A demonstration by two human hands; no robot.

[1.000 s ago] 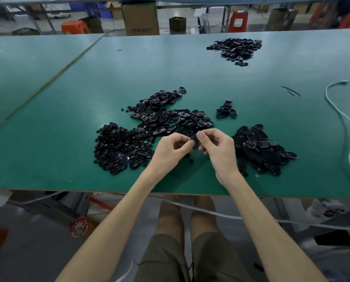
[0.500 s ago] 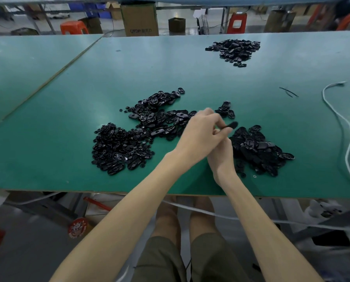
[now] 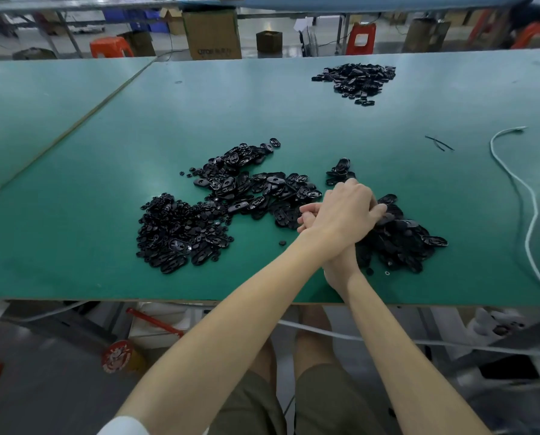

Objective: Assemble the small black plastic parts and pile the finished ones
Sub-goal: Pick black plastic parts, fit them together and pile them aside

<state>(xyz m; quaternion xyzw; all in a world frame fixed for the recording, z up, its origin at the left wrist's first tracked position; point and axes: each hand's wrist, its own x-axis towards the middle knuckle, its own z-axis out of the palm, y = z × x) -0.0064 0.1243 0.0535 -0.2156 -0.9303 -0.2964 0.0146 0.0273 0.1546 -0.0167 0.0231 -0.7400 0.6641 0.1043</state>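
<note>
Sits at the green table (image 3: 74, 183) with arms crossed: reaches the left hand (image 3: 347, 211) over the right wrist toward 3 o'clock, down onto the near-right pile (image 3: 400, 243) of black parts. Curls the left fingers at the pile's edge, touching it. Cannot tell a pinch on a piece from a bare touch, with the fingertips half hidden against dark plastic. Tucks the right hand (image 3: 339, 265) underneath, mostly covered by the left; cannot tell its grip either, nor anything held in it.

Probably crosses over because of the layout: loose stock at 9 o'clock from the hands — small bits (image 3: 174, 227) furthest out, oval shells (image 3: 256, 189) toward 10 and 11 — and, judging by the task, finished pieces piled at 3. Reads as the piling step for one assembled part.

Shows a small cluster (image 3: 340, 172) at 12 o'clock, just beyond the knuckles, and a further heap (image 3: 356, 78) far off near the table's back edge; cannot say finished or not. Shows also a white cable (image 3: 529, 199) at 3 o'clock, well apart from the pile, and a cardboard box (image 3: 212, 32) behind the table at 11.

Likely calls next for uncrossing and fetching a shell and a small bit from the 9 o'clock side. Risks little — perhaps a part sliding off the heap into the shells just beside the hands.
</note>
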